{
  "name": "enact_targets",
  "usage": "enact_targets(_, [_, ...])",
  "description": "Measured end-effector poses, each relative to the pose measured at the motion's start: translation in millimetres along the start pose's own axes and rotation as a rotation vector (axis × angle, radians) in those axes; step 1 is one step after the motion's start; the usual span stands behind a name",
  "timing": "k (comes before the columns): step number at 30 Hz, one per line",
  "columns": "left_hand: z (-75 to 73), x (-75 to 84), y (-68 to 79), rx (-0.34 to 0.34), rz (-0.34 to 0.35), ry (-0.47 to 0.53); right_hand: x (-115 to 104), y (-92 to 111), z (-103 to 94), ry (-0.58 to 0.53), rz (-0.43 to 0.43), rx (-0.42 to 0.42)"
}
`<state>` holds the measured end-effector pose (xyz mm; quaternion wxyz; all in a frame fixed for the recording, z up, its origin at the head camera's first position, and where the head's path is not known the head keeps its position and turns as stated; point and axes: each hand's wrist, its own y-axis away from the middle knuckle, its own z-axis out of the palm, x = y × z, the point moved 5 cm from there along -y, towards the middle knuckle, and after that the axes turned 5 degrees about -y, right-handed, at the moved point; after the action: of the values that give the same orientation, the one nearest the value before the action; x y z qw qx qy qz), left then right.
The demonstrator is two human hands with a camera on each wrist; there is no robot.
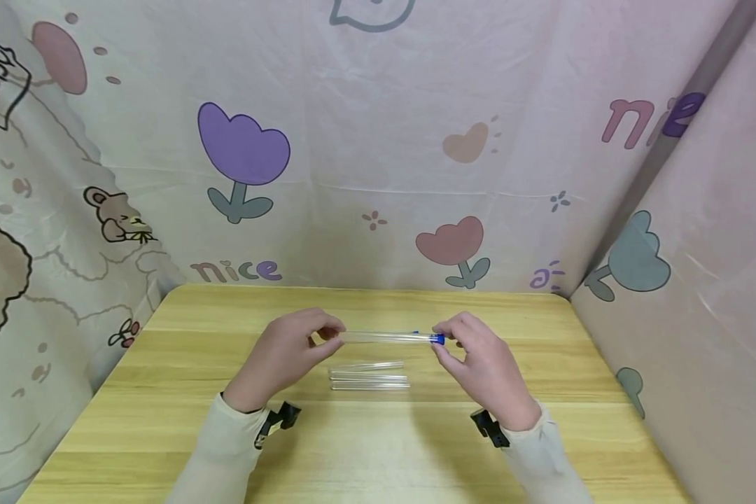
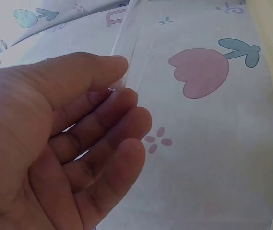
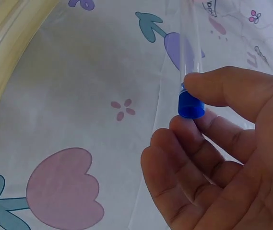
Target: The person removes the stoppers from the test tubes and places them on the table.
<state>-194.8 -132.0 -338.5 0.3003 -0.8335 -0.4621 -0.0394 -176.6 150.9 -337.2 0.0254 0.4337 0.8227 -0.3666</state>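
Observation:
A clear test tube (image 1: 384,337) with a blue cap (image 3: 191,104) is held level above the table between my two hands. My left hand (image 1: 296,350) pinches its bare end between thumb and fingers. In the left wrist view, that tube end meets the thumb tip, and the other fingers of the left hand (image 2: 88,129) are loosely bent. My right hand (image 1: 481,357) pinches the capped end. In the right wrist view, the thumb of the right hand (image 3: 218,143) lies on the tube right by the cap.
Several clear tubes (image 1: 369,386) lie side by side on the wooden table (image 1: 365,448), nearer to me than the held one. A small blue piece (image 1: 415,332) shows just behind the held tube. Patterned cloth (image 1: 353,231) hangs at the back and both sides.

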Motion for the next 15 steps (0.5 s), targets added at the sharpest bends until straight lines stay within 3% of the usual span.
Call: enact_targets(15, [-9.0, 2.3, 1.2, 0.054, 0.014, -0.015, -0.5, -0.2, -3.1, -0.018, 0.016, 0.038])
